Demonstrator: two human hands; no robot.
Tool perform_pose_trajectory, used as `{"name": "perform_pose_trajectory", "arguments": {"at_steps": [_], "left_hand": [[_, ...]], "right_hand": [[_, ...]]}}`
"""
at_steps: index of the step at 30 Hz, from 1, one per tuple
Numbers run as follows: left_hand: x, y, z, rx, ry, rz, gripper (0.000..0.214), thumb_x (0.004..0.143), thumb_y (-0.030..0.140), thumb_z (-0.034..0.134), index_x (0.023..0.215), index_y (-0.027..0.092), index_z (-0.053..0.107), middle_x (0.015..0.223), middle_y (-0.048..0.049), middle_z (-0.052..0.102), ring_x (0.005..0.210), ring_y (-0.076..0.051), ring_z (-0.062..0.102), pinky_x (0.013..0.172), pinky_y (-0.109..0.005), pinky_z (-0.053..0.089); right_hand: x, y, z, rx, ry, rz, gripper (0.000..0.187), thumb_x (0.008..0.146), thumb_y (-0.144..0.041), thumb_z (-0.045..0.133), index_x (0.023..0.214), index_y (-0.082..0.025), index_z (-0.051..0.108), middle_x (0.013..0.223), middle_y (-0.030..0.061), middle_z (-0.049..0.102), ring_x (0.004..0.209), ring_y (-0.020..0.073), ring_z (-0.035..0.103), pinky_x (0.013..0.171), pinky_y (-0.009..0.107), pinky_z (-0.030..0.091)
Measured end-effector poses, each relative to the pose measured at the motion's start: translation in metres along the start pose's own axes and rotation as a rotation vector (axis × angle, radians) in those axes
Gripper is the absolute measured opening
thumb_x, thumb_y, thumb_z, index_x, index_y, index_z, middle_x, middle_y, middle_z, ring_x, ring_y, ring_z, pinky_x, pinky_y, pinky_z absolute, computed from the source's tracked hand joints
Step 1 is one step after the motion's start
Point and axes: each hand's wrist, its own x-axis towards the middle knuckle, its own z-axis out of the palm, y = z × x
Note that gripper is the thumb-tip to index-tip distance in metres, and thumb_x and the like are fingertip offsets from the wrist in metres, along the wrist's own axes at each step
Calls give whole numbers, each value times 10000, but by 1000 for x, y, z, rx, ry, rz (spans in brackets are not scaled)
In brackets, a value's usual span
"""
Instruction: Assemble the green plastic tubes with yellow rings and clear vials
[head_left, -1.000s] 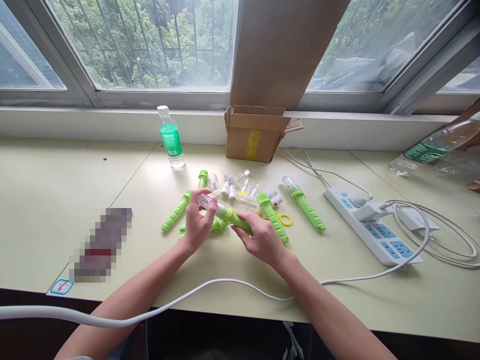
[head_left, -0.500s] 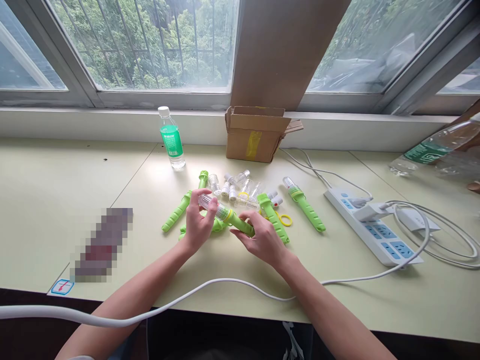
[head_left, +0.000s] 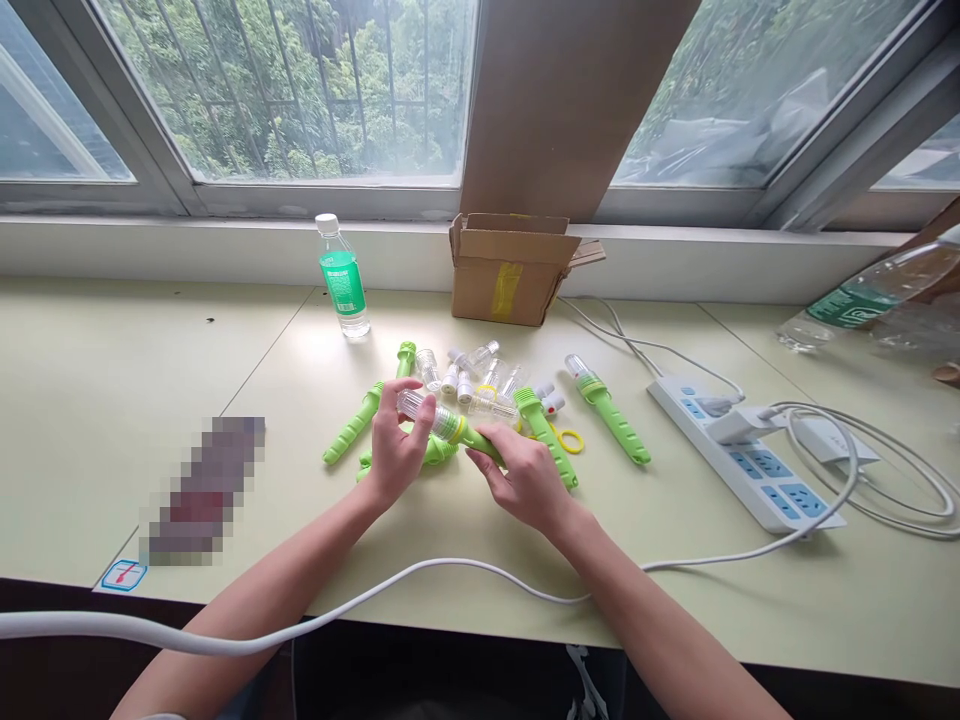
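Observation:
Between my two hands is a green torch-like stick [head_left: 475, 438] with a clear ribbed cap [head_left: 414, 404] and a yellow ring. My left hand [head_left: 397, 440] is closed around the clear cap end. The fingers of my right hand [head_left: 525, 470] grip the green handle and partly hide its end. Under and beside my left hand lie more green handles, one [head_left: 358, 425] to its left. Another green handle [head_left: 546, 432] rests just beyond my right hand. Behind the hands are clear caps [head_left: 427, 368] and small white cylinders [head_left: 464, 386] in a loose pile.
A capped stick [head_left: 611, 415] and a yellow ring [head_left: 571, 441] lie to the right. At the back stand a water bottle [head_left: 343, 280] and an open cardboard box [head_left: 510, 275]. A power strip [head_left: 739, 455] sits right; its white cable [head_left: 450, 560] crosses in front of my forearms.
My right hand has shifted slightly along the green handle, and its fingers have turned a little. My left hand stays on the clear cap.

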Motion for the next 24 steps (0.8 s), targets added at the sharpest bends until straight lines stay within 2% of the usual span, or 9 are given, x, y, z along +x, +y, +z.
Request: {"name": "perform_pose_trajectory", "arguments": {"at_steps": [8, 17, 24], "left_hand": [[5, 7, 0, -245, -19, -176, 396, 772, 423, 717, 1010, 200, 492, 728, 29, 561, 588, -92, 557, 544, -202, 465], [11, 0, -1, -397, -61, -331, 445, 679, 399, 793, 972, 174, 546, 754, 7, 603, 637, -114, 596, 595, -260, 540], [14, -3, -3, -493, -116, -381, 365, 661, 359, 818, 877, 164, 598, 770, -16, 646, 666, -117, 627, 660, -266, 539]], "right_hand": [[-1, 0, 1, -11, 58, -11, 165, 955, -293, 485, 1062, -183, 546, 832, 60, 671, 687, 197, 628, 591, 287, 436], [1, 1, 2, 7, 79, 0, 170, 959, -291, 474, 1076, -192, 549, 845, 61, 678, 692, 203, 632, 604, 298, 454], [1, 2, 1, 18, 74, 18, 174, 953, -280, 483, 1083, -187, 552, 871, 68, 689, 712, 211, 639, 620, 310, 468]]}}
